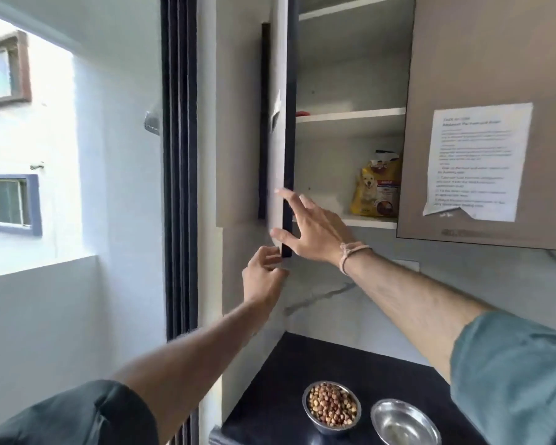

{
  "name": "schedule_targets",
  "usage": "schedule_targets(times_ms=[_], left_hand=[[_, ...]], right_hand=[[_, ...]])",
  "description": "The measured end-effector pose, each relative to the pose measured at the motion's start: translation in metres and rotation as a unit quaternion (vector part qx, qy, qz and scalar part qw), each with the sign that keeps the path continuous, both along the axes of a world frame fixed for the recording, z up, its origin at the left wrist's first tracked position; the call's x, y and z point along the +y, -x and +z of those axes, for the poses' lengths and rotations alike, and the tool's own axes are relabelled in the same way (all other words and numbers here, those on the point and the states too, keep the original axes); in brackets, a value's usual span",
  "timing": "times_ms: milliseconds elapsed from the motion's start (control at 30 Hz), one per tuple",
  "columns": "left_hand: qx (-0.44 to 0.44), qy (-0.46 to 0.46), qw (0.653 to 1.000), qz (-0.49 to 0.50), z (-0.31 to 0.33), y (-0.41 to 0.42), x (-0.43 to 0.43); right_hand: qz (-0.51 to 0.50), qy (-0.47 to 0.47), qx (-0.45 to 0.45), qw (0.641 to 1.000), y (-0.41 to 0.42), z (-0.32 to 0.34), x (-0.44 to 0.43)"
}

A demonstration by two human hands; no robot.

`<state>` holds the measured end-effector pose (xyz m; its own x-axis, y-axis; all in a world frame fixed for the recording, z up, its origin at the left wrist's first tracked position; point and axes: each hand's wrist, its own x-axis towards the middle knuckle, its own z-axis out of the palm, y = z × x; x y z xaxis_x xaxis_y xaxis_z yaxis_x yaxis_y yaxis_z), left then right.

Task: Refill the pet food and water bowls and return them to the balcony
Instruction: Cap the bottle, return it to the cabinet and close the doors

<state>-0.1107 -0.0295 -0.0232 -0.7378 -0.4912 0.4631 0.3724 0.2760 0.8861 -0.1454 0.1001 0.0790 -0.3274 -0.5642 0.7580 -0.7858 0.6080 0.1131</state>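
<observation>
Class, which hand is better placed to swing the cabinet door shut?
Left hand, probably: its fingers curl at the cabinet door's bottom corner; the open right hand is on its shelf side.

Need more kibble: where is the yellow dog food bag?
In the head view, the yellow dog food bag stands on the open wall cabinet's bottom shelf, up and right of the right hand.

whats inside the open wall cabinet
Bottom shelf of the grey wall cabinet: a yellow dog-picture pet food bag. Middle shelf: a small red thing. The right-hand grey door covers anything further right.
</observation>
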Motion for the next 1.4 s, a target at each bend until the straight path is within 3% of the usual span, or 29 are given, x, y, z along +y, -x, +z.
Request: schedule_targets(times_ms=[167,367,567,767,1267,1400], left_hand=[[0.008,0.153,0.988,-0.015,-0.004,0.041,0.037],[-0.032,0.33,0.938,-0.099,0.001,0.104,0.082],[-0.037,0.419,0.903,-0.089,-0.002,0.175,0.115],[-0.058,0.468,0.877,-0.092,-0.013,0.24,0.136],[-0.077,0.475,0.873,-0.077,-0.025,0.334,0.161],[-0.04,0.481,0.873,-0.069,-0.031,0.337,0.158]], right_hand=[[-0.097,-0.015,0.018,0.995,0.045,-0.018,0.055],[-0.225,-0.031,-0.008,0.974,0.099,-0.025,0.118],[-0.291,-0.049,0.025,0.955,0.164,-0.026,0.147],[-0.319,-0.052,0.071,0.944,0.233,-0.03,0.162],[-0.304,-0.045,0.05,0.95,0.334,-0.038,0.176],[-0.288,-0.033,0.056,0.955,0.335,-0.043,0.176]])
